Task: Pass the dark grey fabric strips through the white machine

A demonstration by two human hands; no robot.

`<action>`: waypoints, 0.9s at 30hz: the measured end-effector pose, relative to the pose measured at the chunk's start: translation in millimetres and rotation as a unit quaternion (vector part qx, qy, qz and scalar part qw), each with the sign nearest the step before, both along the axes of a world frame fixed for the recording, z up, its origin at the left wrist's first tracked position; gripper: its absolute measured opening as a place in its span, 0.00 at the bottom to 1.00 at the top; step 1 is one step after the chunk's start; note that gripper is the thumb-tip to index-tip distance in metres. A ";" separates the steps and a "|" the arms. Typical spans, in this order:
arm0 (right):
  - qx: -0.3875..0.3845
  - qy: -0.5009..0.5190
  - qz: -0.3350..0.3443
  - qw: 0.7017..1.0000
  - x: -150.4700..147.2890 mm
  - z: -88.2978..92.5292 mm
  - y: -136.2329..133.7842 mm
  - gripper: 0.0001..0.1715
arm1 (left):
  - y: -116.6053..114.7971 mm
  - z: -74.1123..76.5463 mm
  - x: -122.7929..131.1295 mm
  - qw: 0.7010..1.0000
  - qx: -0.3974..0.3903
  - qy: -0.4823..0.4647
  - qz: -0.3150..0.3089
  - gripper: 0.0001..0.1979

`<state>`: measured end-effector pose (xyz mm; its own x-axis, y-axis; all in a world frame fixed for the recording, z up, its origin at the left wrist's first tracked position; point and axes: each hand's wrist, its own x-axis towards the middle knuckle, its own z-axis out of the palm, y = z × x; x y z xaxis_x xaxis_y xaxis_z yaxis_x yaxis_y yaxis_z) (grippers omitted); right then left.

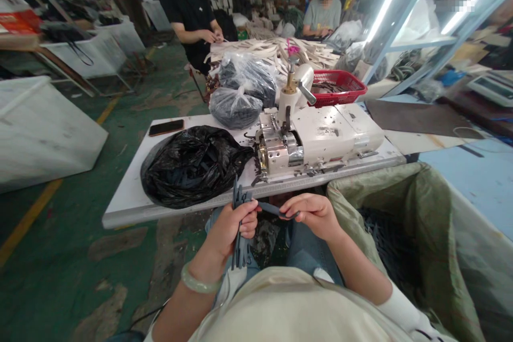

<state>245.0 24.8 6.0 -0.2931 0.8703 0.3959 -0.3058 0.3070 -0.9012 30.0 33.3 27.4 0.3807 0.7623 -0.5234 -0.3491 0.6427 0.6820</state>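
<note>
A bundle of dark grey-blue strips (241, 251) is wrapped in the fingers of my left hand (236, 222), just in front of the table's edge. Between thumb and fingers, my right hand (312, 214) pinches one end of a single dark strip (270, 208). That strip's other end reaches my left fingertips. Behind my hands, a white machine (320, 136) with a metal roller stands on the white table (128, 192). A black plastic bag (196, 165), open at the top and holding more dark strips, lies to its left.
To my right stands a large green sack (404, 187) with dark strips inside. Clear bags (236, 107) and a red basket (340, 85) sit behind the machine. A phone (166, 127) lies at the table's left. Two people work at the back near pale strips (276, 51).
</note>
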 end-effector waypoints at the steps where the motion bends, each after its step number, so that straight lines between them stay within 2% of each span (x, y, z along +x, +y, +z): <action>1: -0.002 -0.007 0.012 1.000 1.4 -0.1 -2.1 0.05 | -0.9 0.9 1.2 1.000 0.018 0.016 0.011 0.13; 3: -0.047 0.010 0.034 0.998 3.9 -4.8 -6.0 0.08 | -2.4 3.7 2.1 0.997 0.057 0.041 0.030 0.12; 5: -0.134 0.063 0.060 0.987 5.6 -12.9 -8.3 0.18 | -3.5 7.3 1.3 0.993 0.092 0.059 0.037 0.12; 8: -0.263 0.118 0.096 0.953 3.4 -20.1 -7.5 0.31 | -3.9 12.8 -0.7 0.986 0.138 0.086 0.025 0.12; 11: -0.343 0.098 0.155 0.921 -7.0 -15.3 -3.8 0.39 | -3.5 15.5 0.2 0.977 0.177 0.116 0.007 0.13; 13: -0.365 0.059 0.208 0.906 -17.1 -10.1 -1.1 0.38 | -2.7 15.0 2.3 0.972 0.191 0.137 -0.002 0.13; 15: -0.353 0.008 0.232 0.906 -26.9 -8.2 3.4 0.31 | -1.4 12.6 3.7 0.969 0.191 0.156 0.003 0.13; 17: -0.337 -0.013 0.188 0.923 -33.5 -10.6 13.5 0.24 | 0.6 9.2 2.5 0.971 0.171 0.162 0.026 0.14; 19: -0.340 0.016 0.083 0.937 -35.0 -15.0 32.1 0.23 | 2.8 5.3 -1.5 0.978 0.138 0.150 0.051 0.15; 22: -0.368 0.065 -0.052 0.926 -28.0 -18.7 72.0 0.21 | 5.3 0.2 -10.4 0.988 0.089 0.108 0.060 0.17; 25: -0.388 0.075 -0.101 0.913 -18.3 -16.9 108.7 0.19 | 5.7 -2.9 -18.0 0.995 0.057 0.067 0.056 0.17; 27: -0.390 0.076 -0.118 0.910 -14.5 -15.2 124.2 0.18 | 5.7 -3.8 -21.3 0.996 0.047 0.050 0.054 0.16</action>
